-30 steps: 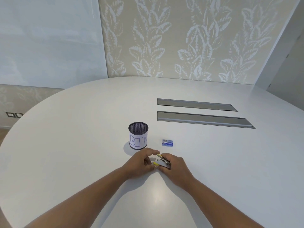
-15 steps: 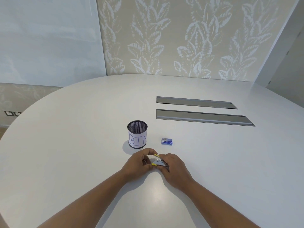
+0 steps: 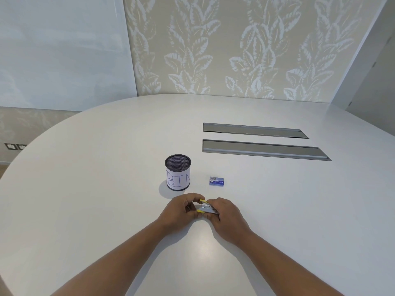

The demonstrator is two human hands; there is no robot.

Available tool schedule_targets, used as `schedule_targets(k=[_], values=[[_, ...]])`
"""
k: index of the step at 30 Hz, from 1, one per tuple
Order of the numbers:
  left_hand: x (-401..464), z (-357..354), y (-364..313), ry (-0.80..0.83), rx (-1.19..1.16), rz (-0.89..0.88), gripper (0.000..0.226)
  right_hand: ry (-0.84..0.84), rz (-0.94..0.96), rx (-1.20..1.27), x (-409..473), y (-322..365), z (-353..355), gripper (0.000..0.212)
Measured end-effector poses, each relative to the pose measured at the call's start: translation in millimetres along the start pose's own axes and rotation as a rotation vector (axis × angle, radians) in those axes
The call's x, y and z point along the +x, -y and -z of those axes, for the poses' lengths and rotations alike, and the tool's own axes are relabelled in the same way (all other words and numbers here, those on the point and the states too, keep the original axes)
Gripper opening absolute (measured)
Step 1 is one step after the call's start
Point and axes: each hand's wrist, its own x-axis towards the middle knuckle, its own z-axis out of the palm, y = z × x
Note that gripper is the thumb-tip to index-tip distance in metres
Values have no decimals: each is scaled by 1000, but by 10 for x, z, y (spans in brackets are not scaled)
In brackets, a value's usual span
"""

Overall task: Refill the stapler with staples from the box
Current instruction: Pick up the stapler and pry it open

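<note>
Both hands, left (image 3: pixel 179 210) and right (image 3: pixel 224 212), grasp the stapler (image 3: pixel 207 208) low over the worktop (image 3: pixel 85 189); likely opening it. Staple box (image 3: pixel 216 181) lies beyond the right hand, closed. Next: reach it.

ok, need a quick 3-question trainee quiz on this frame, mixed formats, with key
1. True or false: the staple box lies on the table, apart from both hands.
2. Multiple choice: what holds the stapler? A) left hand only B) right hand only C) both hands D) neither
3. Fill in: the mesh cup to the left of the staple box carries the handwritten word ____.

Key: 1 true; 2 C; 3 BIN
</note>
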Motion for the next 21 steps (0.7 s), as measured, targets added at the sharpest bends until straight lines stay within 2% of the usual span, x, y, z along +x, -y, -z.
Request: schedule_targets(k=[6,10,15,21], values=[[2,-4,2,-8,7,-2,26,-9,-8,20,-12,2,4,28],[-9,16,-1,-15,10,-19,37,-33,-3,22,-10,25,6,28],[9,17,4,-15,20,-22,30,-33,-24,19,-21,13,3,38],[9,22,36,-13,8,7,36,-38,-17,13,-22,34,13,36]])
